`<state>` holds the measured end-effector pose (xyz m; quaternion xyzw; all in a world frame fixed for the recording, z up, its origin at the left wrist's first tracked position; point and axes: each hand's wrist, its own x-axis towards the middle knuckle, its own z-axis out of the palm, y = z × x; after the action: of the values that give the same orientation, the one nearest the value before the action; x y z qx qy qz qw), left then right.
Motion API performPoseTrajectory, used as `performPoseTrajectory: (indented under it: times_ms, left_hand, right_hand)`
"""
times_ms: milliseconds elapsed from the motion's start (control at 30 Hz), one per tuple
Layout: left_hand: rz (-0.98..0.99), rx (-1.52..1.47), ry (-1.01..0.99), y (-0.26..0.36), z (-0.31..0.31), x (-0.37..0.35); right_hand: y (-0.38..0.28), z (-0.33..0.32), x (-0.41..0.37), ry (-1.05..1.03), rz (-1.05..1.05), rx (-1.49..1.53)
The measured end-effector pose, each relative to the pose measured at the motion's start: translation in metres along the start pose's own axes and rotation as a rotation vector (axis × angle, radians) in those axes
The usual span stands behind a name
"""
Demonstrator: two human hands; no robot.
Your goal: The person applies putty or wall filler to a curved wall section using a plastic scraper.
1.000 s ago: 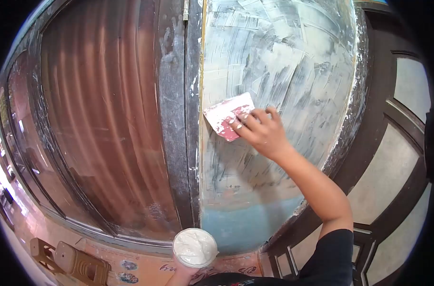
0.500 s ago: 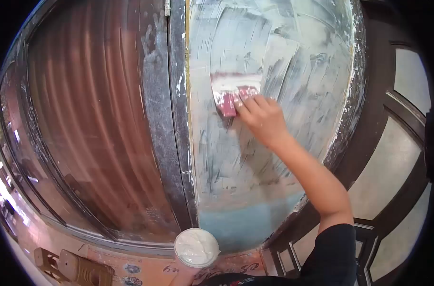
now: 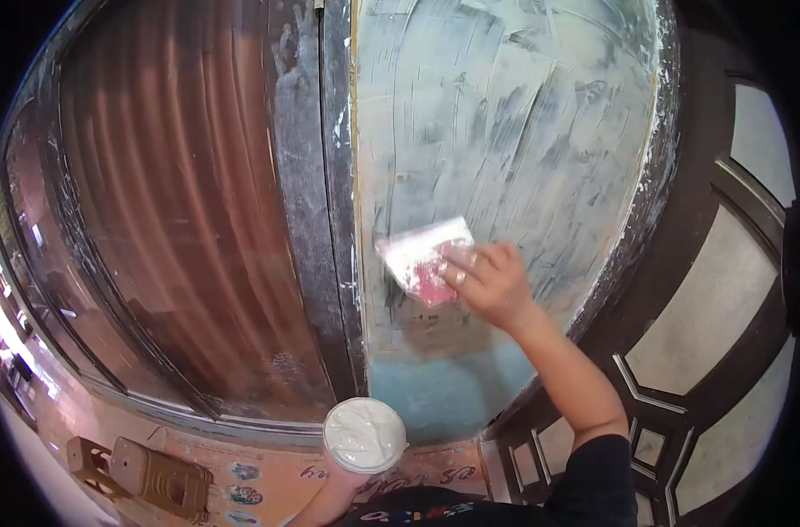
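Our right hand [image 3: 492, 285] is in the middle of the frame, its grip clenched on a red scraper [image 3: 424, 259]. The fingertips press on the scraper's back and the blade lies flat against the panel [image 3: 505, 132]. The blade is coated in white filler and points toward the upper left. The scraper sits in the lower left part of the panel, just beside the dark frame post [image 3: 316, 220].

The panel fills the upper centre of the frame and is smeared with pale filler in long streaks. Along its bottom a bare blue strip [image 3: 444, 395] shows below the hand.

At the bottom centre our left hand [image 3: 334, 496] comes up under a round tub [image 3: 365, 435] of white filler. Its grip is closed around the base and holds the tub upright. The fingers are mostly hidden behind the tub.

Left of the post is a reddish-brown ribbed panel [image 3: 171, 220]. A brown stool [image 3: 158, 479] stands on the floor at the lower left. At the right edge are pale panes [image 3: 707, 307] in dark framing.
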<state>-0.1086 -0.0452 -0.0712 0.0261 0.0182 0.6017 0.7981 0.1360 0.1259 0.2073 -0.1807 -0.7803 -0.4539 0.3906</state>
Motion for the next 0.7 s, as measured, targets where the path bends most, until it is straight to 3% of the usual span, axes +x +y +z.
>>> performPoseTrajectory:
  times_ms: [133,233,333,467,500,600,633,700]
  left_hand:
    - [0.045,0.048,0.078,-0.001,-0.017,-0.006]
    - [-0.029,-0.197,-0.020,0.000,-0.013,-0.011]
    - [0.050,-0.119,-0.006,0.002,-0.011,-0.016]
    - [0.022,-0.149,-0.023,0.008,-0.008,-0.025]
    - [0.056,-0.088,0.052,0.011,-0.016,-0.026]
    - [0.101,-0.044,0.028,0.015,-0.021,-0.026]
    - [0.077,-0.154,0.014,0.018,-0.023,-0.026]
    - [0.089,-0.100,0.012,0.018,-0.025,-0.023]
  right_hand:
    - [0.043,-0.003,0.073,0.141,0.069,-0.159]
    - [0.035,0.025,0.069,0.084,0.175,-0.185]
    - [-0.020,0.060,-0.004,-0.029,0.181,-0.001]
    - [-0.130,0.097,-0.165,-0.418,0.185,0.188]
    - [-0.150,0.092,-0.185,-0.428,0.218,0.216]
    - [-0.168,0.078,-0.202,-0.410,0.246,0.304]
    - [-0.167,0.071,-0.203,-0.390,0.241,0.357]
    - [-0.137,0.066,-0.185,-0.328,0.269,0.361]
